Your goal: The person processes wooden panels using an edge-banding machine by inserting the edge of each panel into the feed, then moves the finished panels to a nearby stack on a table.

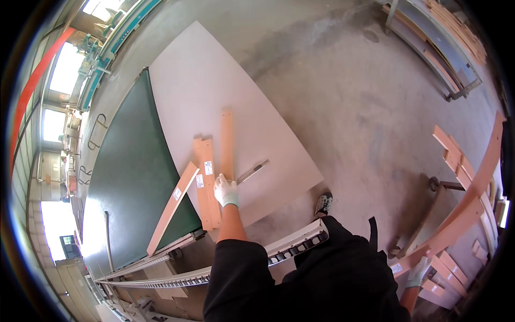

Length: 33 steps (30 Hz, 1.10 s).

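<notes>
My left hand (pixel 226 191), in a white glove, closes on the near end of a narrow wooden strip (pixel 227 142) lying on a large pale panel (pixel 268 134). Left of it, wider wooden strips (pixel 205 172) with white labels lie close together. Another labelled wooden strip (pixel 173 209) slants across the green table's edge. To the right of my left hand rests a utility knife (pixel 253 171). Low at the right, my gloved right hand (pixel 418 272) grips the lower end of a long wooden board (pixel 461 222). Its fingers are partly hidden by the board.
The green table (pixel 129 161) extends under the panel's left side. A white roller rail (pixel 295 244) runs along the near edge by my body. More wooden pieces (pixel 448 271) lie on a cart at the right. A rack with boards (pixel 437 48) stands at the far right.
</notes>
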{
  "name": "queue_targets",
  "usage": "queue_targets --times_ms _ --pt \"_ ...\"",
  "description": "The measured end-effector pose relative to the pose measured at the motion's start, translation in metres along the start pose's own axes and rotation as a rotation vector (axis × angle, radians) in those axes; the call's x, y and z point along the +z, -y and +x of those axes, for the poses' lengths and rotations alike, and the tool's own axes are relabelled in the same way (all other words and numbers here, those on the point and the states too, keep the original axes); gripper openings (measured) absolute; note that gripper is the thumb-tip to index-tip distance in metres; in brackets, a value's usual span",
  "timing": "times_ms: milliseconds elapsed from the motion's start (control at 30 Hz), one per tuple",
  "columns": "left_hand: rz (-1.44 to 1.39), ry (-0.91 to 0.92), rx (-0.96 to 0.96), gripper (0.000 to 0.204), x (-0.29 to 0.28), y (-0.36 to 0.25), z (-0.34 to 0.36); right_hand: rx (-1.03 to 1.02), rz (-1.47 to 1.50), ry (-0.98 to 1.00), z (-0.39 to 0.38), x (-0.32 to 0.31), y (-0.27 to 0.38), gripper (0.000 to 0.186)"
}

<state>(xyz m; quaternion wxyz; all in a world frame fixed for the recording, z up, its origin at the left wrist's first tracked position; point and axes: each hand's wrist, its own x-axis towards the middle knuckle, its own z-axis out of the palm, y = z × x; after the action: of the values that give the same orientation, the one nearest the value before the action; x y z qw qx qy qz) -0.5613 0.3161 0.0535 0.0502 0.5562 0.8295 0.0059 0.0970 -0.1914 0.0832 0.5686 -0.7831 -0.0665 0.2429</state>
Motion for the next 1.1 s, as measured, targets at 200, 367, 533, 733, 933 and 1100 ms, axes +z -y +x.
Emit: queue_targets --times_ms 200,367,533,733,933,1100 --pt "-0.092 -0.136 -0.121 0.056 -0.012 -0.044 0.0 -0.057 -0.134 -0.025 0.035 0.029 0.053 0.049" --pt "-0.645 -0.135 0.35 0.049 0.006 -0.143 -0.033 -0.198 0.289 -0.083 0.043 0.038 0.142 0.064" --pt "-0.94 0.054 0.618 0.049 -0.05 -0.281 -0.141 -0.559 0.325 -0.242 0.048 0.006 0.228 0.086" --pt "-0.625 0.775 1.138 0.074 -0.011 -0.388 -0.285 -0.588 0.739 -0.864 0.016 -0.077 0.281 0.072" --pt "-1.116 1.166 1.064 0.059 -0.069 -0.479 -0.397 -0.37 0.787 -1.068 0.009 -0.183 0.231 0.061" --pt "-1.382 1.809 0.732 0.033 -0.09 -0.51 -0.411 -0.078 0.873 -0.946 0.035 -0.252 0.154 0.058"
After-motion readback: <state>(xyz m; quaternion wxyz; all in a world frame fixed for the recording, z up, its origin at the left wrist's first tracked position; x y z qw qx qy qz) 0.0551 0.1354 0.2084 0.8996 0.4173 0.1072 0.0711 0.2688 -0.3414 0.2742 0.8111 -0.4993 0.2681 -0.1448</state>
